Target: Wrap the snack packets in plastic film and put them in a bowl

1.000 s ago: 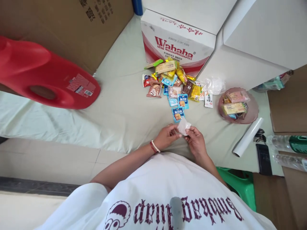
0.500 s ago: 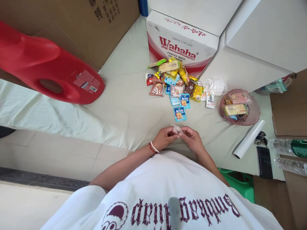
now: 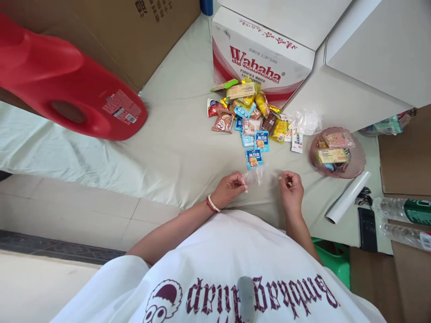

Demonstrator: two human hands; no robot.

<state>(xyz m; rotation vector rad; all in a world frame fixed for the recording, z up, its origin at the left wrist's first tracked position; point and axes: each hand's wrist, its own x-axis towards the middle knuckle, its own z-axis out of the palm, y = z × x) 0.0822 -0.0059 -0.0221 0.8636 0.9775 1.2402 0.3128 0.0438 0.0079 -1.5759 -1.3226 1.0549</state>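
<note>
In front of my body, my left hand [image 3: 231,187] pinches one end of a thin clear plastic bag [image 3: 258,175]. The bag is crumpled, partly see-through and blurred. My right hand [image 3: 291,188], also closed in a pinch, is at the bag's far side, where the film is faint. Just beyond the bag lies a blue snack packet [image 3: 253,158]. A second blue packet [image 3: 261,141] touches the heap of wrapped snacks behind it, which includes a brown packet [image 3: 223,122], a yellow packet [image 3: 279,130] and a white packet [image 3: 296,141].
A Wahaha carton [image 3: 259,58] stands behind the heap. To its right are clear plastic bags [image 3: 306,122] and a pink bowl [image 3: 358,157] of snacks. A white roll [image 3: 348,197], black phone [image 3: 367,229] and bottles [image 3: 400,208] lie at right. A red jug [image 3: 111,107] stands left.
My hands have moved apart, my right hand going right. The crumpled plastic bag between them has spread out. The view has shifted slightly.
</note>
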